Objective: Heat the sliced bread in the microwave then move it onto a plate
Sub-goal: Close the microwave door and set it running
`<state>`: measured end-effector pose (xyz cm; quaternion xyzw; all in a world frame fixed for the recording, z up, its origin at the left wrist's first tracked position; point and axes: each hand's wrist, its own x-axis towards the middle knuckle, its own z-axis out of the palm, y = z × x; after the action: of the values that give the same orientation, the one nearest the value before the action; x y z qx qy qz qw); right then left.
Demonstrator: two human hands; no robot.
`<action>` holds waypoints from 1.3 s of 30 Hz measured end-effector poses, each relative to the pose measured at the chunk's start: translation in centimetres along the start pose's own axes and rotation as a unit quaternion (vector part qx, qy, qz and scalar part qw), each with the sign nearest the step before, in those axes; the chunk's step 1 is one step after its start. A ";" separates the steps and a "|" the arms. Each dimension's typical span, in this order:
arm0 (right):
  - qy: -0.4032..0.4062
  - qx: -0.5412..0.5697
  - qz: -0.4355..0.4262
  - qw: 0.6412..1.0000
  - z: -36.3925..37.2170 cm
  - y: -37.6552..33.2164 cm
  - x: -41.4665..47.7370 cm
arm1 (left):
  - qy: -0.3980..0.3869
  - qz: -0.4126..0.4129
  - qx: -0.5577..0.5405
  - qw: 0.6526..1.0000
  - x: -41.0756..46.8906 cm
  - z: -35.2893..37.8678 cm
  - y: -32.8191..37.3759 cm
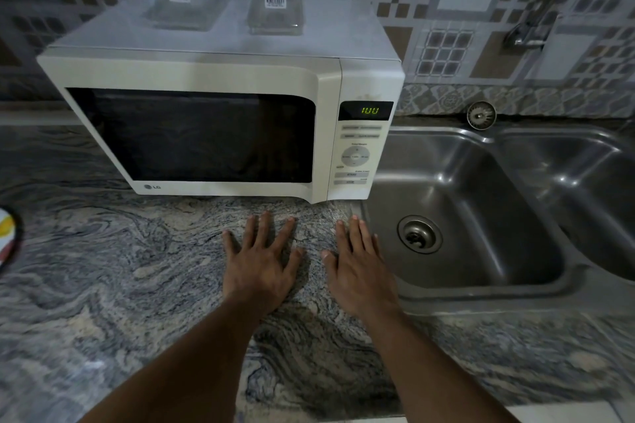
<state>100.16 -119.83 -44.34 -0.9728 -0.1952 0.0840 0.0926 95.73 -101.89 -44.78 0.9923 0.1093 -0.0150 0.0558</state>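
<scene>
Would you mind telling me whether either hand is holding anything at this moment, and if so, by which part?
Nothing is held. The left hand and right hand both lie flat, fingers spread, on the countertop before the closed microwave.

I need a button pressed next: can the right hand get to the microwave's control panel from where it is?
Probably yes. The right hand lies flat and empty on the counter, just in front of the control panel, and nothing stands between them.
</scene>
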 end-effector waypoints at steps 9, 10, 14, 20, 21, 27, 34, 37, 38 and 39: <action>-0.005 0.019 -0.004 1.000 -0.2 0.3 0.0 | -0.024 0.005 -0.004 1.000 0.1 -0.4 0.3; -0.002 0.021 -0.005 1.000 -0.1 0.3 0.1 | -0.026 0.006 -0.004 1.000 0.2 -0.4 0.4; 0.018 0.050 -0.010 0.999 -0.1 0.4 0.2 | -0.031 0.004 -0.006 0.999 0.5 -0.5 0.5; 0.134 0.297 0.097 0.940 -1.7 -0.5 1.9 | -0.032 0.013 -0.004 0.999 0.3 -0.4 1.4; 0.158 0.324 0.122 0.925 -2.3 -0.7 2.6 | -0.030 0.015 -0.006 0.999 0.2 -0.4 1.5; 0.223 0.372 0.151 0.888 -5.2 0.1 6.9 | -0.011 0.012 -0.018 1.000 0.1 -0.1 1.4; 0.254 0.339 0.170 0.890 -5.5 0.1 7.8 | -0.002 0.007 -0.020 1.000 0.2 0.2 1.3; 0.256 0.326 0.174 0.893 -5.6 0.1 7.7 | 0.000 0.004 -0.023 1.000 0.2 0.1 1.4; 0.259 0.327 0.174 0.892 -5.6 0.1 7.7 | 0.001 0.004 -0.024 1.000 0.2 0.1 1.4; 0.260 0.330 0.177 0.890 -5.7 0.1 7.7 | 0.003 0.005 -0.022 1.000 0.2 0.1 1.4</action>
<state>108.29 -117.69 -39.82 -0.8919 0.0497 -0.0973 0.4389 96.27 -103.19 -44.75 0.9914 0.1052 -0.0097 0.0773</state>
